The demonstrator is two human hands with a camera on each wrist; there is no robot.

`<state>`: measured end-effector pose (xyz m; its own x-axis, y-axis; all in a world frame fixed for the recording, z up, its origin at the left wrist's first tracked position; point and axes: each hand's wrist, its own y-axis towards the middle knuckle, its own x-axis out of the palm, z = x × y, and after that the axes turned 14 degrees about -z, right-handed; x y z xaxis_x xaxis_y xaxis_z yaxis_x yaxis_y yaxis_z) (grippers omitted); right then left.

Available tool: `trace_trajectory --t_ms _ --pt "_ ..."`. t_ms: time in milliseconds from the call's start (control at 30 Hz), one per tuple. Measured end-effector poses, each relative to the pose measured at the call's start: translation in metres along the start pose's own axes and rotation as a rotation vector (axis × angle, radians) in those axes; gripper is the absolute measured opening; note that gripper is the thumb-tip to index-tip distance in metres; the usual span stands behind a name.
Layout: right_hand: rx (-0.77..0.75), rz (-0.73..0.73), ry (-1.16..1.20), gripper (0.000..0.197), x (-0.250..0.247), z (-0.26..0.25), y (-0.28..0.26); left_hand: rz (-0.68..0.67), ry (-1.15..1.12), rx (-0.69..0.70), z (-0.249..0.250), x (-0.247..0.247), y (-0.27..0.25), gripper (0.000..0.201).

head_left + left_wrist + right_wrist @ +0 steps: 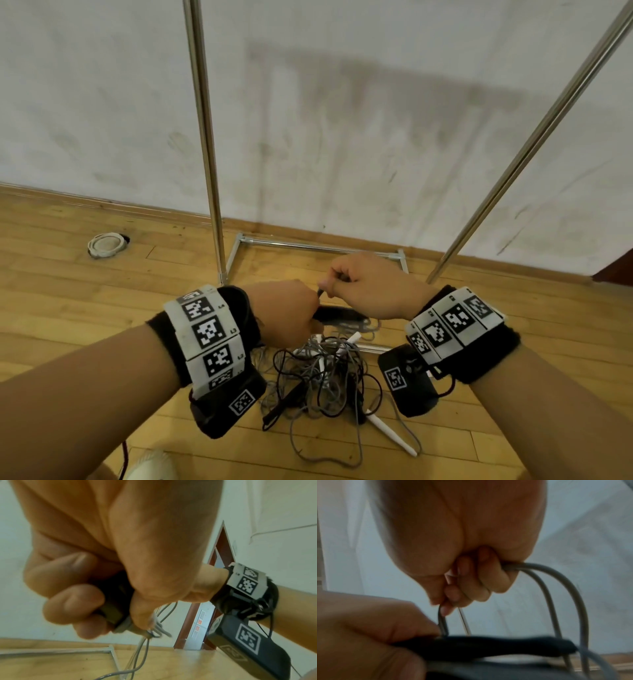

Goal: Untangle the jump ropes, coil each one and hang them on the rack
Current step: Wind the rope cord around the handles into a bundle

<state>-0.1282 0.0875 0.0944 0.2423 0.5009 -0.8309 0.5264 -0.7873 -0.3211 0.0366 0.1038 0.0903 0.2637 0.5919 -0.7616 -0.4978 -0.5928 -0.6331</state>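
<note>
Holding a black handle in my left hand, my right hand pinches grey rope, seemingly looped. Tangled ropes lie on the floor beside the rack.

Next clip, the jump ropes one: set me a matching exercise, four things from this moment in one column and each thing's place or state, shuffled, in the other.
Things:
1. left hand
2. right hand
3. white handle
4. rack

Places or states:
A. stands against the wall, no rope hung on any bar in view
B. pinches grey cord above the other hand
C. lies on the wooden floor at the edge of the tangled pile
D. grips black handles with grey cord coming out below

Pairs: 1-D, 2-B, 3-C, 4-A
</note>
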Motion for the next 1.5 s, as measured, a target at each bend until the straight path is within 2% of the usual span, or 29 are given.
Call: trace_trajectory --t_ms 100,167,233,333,467,533,633,700,767,867,1000,1100,1167,1267,1300,1400,1500 --pt "-0.015 0.132 0.136 0.046 -0.006 -0.008 0.002 0.150 -0.119 -0.070 -0.005 -0.002 0.007 0.034" --pt "0.019 0.170 0.269 0.042 -0.009 -0.011 0.000 0.224 -0.166 -0.100 -0.011 -0.006 0.007 0.038" --pt "0.039 0.126 0.492 0.032 -0.008 -0.012 -0.003 0.274 -0.182 -0.112 -0.016 -0.008 0.007 0.039" --pt "0.007 0.073 0.657 0.020 -0.004 -0.013 -0.005 0.326 -0.208 -0.084 -0.024 -0.009 0.007 0.033" --pt "-0.130 0.221 0.687 0.013 0.005 -0.015 -0.004 0.434 -0.254 -0.014 -0.027 -0.014 0.002 0.030" --pt "-0.184 0.263 0.775 0.011 0.009 -0.015 -0.003 0.494 -0.296 0.022 -0.029 -0.017 -0.001 0.028" --pt "-0.228 0.180 0.921 0.017 0.012 -0.012 -0.004 0.531 -0.354 0.033 -0.035 -0.021 -0.004 0.024" --pt "-0.214 0.148 0.903 0.017 0.012 -0.009 -0.006 0.532 -0.347 0.022 -0.037 -0.022 -0.005 0.028" --pt "-0.171 0.142 0.790 0.015 0.013 -0.005 -0.009 0.539 -0.329 0.037 -0.037 -0.021 -0.007 0.028" --pt "-0.121 0.093 0.639 0.029 0.016 0.002 -0.012 0.528 -0.337 0.078 -0.035 -0.022 -0.012 0.027" --pt "-0.192 0.019 0.669 0.028 0.021 0.011 -0.015 0.465 -0.410 0.127 -0.037 -0.021 -0.019 0.024" --pt "-0.212 -0.034 0.706 0.033 0.022 0.016 -0.019 0.446 -0.446 0.217 -0.037 -0.020 -0.025 0.024" --pt "-0.220 -0.015 0.723 0.034 0.022 0.018 -0.021 0.414 -0.443 0.266 -0.034 -0.019 -0.028 0.024" --pt "-0.198 0.065 0.690 0.014 0.022 0.021 -0.021 0.383 -0.479 0.309 -0.031 -0.020 -0.030 0.021" --pt "-0.187 0.079 0.656 0.016 0.022 0.022 -0.022 0.375 -0.516 0.327 -0.031 -0.020 -0.031 0.020" --pt "-0.177 0.098 0.515 0.041 0.021 0.024 -0.022 0.328 -0.606 0.404 -0.029 -0.021 -0.037 0.018" --pt "-0.180 0.039 0.411 0.036 0.020 0.026 -0.021 0.279 -0.582 0.433 -0.026 -0.020 -0.041 0.018"
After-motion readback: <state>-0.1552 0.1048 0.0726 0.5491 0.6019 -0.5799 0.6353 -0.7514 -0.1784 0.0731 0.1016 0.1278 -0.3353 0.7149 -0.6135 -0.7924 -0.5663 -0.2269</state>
